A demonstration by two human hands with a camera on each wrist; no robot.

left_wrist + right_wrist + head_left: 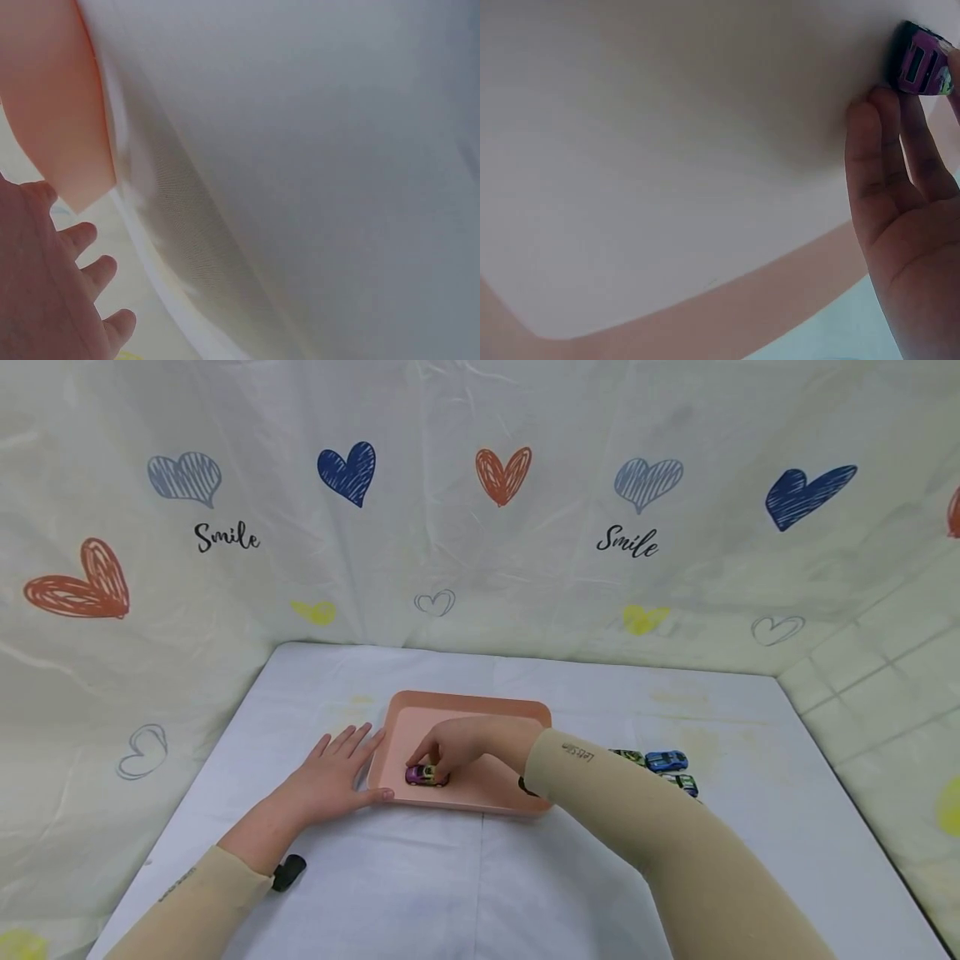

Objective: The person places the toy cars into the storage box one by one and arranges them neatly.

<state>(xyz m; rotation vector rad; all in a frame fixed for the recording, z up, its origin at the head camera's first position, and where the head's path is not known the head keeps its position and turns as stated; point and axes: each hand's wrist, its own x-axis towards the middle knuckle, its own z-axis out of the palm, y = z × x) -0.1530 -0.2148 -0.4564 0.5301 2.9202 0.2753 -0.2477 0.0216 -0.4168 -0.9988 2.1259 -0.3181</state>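
Observation:
A small purple and yellow toy car [418, 775] stands on the floor of the pink tray [480, 790], toward its left side. Thumb and fingers of my right hand [459, 745] pinch the car from above. From the right wrist view, the purple end of the car shows beside the fingertips. My left hand [330, 781] lies with fingers spread at the tray's left edge, its thumb at the near left corner. The left wrist view has the fingers of that hand [45, 277] straight beside the tray's outer wall.
Right of the tray, partly behind my right forearm, a blue toy car [666, 761], a green toy car [628, 756] and a white-and-green toy car [682, 783] sit close together. The white-covered table [420, 877] meets a sheet wall [480, 552] printed with hearts.

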